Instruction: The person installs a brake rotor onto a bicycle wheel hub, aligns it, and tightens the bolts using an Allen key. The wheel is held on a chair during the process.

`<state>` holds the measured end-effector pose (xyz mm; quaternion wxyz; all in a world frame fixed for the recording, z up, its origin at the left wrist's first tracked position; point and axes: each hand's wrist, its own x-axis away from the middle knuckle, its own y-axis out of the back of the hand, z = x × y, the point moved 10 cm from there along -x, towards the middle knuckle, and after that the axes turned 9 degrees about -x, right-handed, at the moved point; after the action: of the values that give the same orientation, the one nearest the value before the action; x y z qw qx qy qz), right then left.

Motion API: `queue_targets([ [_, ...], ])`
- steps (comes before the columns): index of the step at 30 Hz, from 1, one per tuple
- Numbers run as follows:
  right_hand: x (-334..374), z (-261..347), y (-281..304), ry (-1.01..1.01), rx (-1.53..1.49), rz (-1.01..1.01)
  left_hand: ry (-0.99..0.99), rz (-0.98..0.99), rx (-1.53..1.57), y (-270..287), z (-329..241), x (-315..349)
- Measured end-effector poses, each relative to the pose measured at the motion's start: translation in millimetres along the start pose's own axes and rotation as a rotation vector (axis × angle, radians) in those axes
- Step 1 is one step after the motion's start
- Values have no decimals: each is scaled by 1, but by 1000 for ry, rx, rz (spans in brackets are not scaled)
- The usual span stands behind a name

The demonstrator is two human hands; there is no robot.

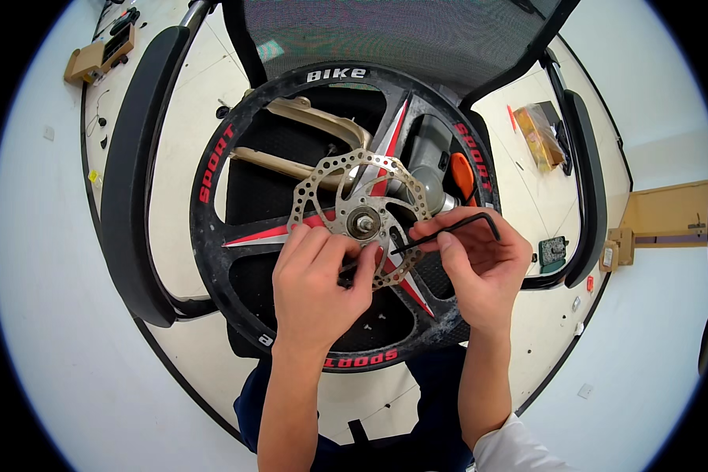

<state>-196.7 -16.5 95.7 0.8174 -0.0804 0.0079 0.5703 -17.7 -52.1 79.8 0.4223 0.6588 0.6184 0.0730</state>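
A black bicycle wheel (212, 259) with red-and-white spokes lies flat across a chair seat. A perforated metal brake disc (304, 194) sits around its hub (363, 223). My right hand (486, 271) grips a black L-shaped hex key (450, 226) between thumb and fingers. The key's long end points at the disc's lower right part, and its short bent end sticks out to the right. At the disc's lower left edge, my left hand (316, 275) is closed in a pinch. Whatever lies between its fingertips is too hidden to make out.
Beneath the wheel are a gold-coloured fork (275, 162), a grey power tool (430, 149) and an orange-and-black object (462, 175). Several tiny screws (367, 326) show between the spokes. Black armrests (145, 173) flank the wheel. A cardboard box (86, 63) stands at the far left.
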Motion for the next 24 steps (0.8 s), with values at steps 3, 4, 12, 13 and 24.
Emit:
queue_targets([
  [3,0,1,1,-4,2,0,20,8,9,1,-1,-2],
  [4,0,1,1,-9,1,0,7,13,8,0,-2,-3],
  [12,1,-1,-2,8,18,9,2,9,-3,-1,-2,0],
  [13,1,-1,-2,11,26,2,2,11,13,0,-3,-2],
  [24,1,1,-10,46,4,21,41,32,-13,-1,-2,-3],
])
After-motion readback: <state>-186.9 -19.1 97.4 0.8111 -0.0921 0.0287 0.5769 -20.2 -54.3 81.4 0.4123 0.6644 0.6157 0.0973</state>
